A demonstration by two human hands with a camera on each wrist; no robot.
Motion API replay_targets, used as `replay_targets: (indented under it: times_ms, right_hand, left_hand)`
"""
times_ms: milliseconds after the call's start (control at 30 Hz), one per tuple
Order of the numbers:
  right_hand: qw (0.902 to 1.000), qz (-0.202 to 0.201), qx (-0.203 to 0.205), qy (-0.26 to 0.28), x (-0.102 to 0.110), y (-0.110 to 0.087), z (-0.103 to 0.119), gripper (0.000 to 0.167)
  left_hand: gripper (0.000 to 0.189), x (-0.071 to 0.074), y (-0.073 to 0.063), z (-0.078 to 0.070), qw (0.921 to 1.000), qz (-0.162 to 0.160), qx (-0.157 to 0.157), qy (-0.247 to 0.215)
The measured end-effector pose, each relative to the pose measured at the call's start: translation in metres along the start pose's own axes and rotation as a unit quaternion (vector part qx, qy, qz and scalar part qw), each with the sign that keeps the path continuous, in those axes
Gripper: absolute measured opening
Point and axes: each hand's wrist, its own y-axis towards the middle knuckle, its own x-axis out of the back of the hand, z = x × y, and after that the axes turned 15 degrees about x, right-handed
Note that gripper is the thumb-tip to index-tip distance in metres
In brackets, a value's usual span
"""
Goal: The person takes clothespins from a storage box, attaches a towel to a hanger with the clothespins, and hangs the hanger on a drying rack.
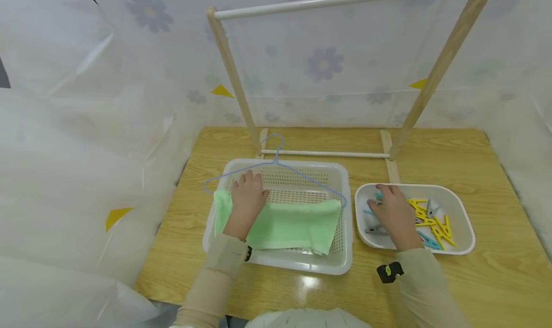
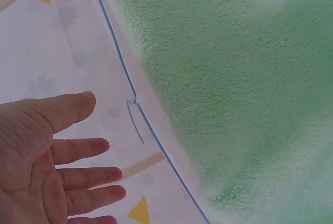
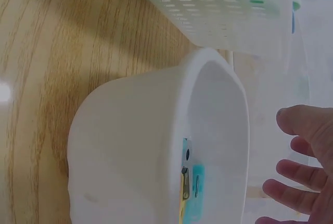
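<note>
A light green towel [image 1: 293,225] lies folded over a blue wire hanger [image 1: 310,178], both on top of a white perforated basket [image 1: 345,232]. My left hand [image 1: 248,198] hovers above the towel's left part; the left wrist view shows its fingers spread and nothing in them, with the hanger [image 2: 117,47] beyond. My right hand [image 1: 394,213] is over the left part of a white tub [image 1: 467,237] of clothespins. Its fingers are loosely bent and hold nothing in the right wrist view, where a blue clothespin [image 3: 195,193] shows inside the tub.
Behind the basket stands a wooden rack [image 1: 448,55] with a white top bar [image 1: 345,1] and a low crossbar [image 1: 323,153]. Yellow clothespins [image 1: 440,230] lie in the tub. A wood-grain table [image 1: 496,280] carries everything, with flower-patterned sheeting [image 1: 172,55] around it.
</note>
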Motion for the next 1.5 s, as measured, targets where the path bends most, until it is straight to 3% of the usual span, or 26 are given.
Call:
replay_targets:
  times_ms: [167,667,967,1200,1433,1500]
  right_hand:
    - [0.9999,-0.013,0.003,-0.004,-0.003,-0.004,-0.005,0.046]
    - [0.9997,0.012,-0.022,-0.007,-0.005,-0.006,-0.012,0.046]
    - [0.9996,0.011,-0.025,-0.01,-0.007,-0.007,-0.016,0.046]
    - [0.9993,0.018,-0.033,-0.008,-0.007,-0.01,-0.02,0.045]
    - [0.9995,0.011,-0.028,-0.008,-0.007,-0.012,-0.023,0.044]
    - [0.9995,0.011,-0.028,-0.008,-0.008,-0.012,-0.024,0.045]
  left_hand:
    - [0.048,0.003,-0.003,0.004,0.9999,-0.007,0.004,-0.008]
    - [0.044,0.007,-0.009,0.006,0.9992,-0.001,0.037,-0.014]
    - [0.045,0.008,-0.014,0.016,0.9979,0.009,0.065,-0.004]
    - [0.046,0.007,-0.015,0.024,0.9979,0.012,0.064,-0.001]
    - [0.042,0.008,-0.02,0.034,0.9972,-0.005,0.074,-0.01]
    - [0.041,0.001,-0.018,0.04,0.997,-0.014,0.076,-0.01]
